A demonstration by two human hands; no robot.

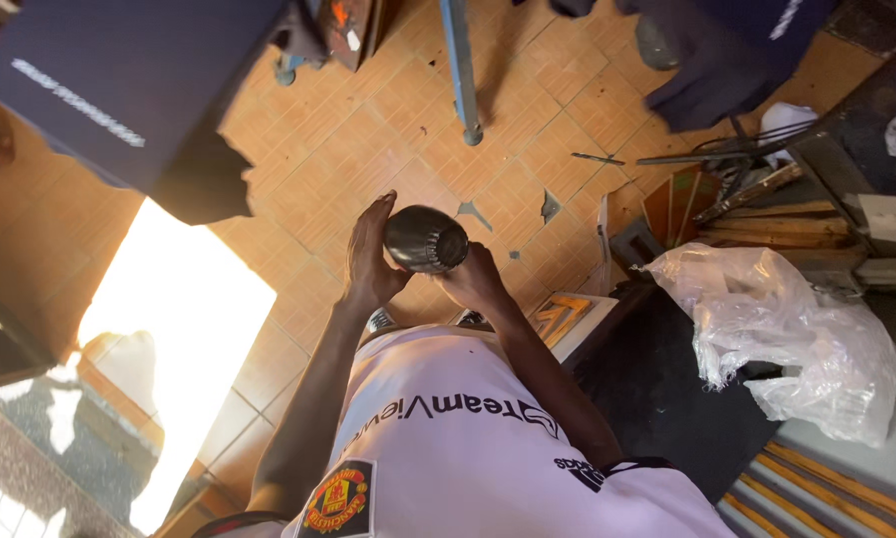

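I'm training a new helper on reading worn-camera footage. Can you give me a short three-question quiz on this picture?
1. True or false: both hands touch the dark rounded object.
2. What lies crumpled at the right? A) clear plastic bag B) red towel C) newspaper
3. What covers the floor?

Key: 1 true, the left hand and right hand hold it. 2 A, the plastic bag. 3 orange-brown tiles.

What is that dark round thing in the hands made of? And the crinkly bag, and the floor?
The dark round object looks like glossy plastic or metal: it shines, but the view leaves it open. The bag seems thin clear plastic, wrinkled and see-through. The floor looks like orange ceramic tile, with grid lines and chipped bits.
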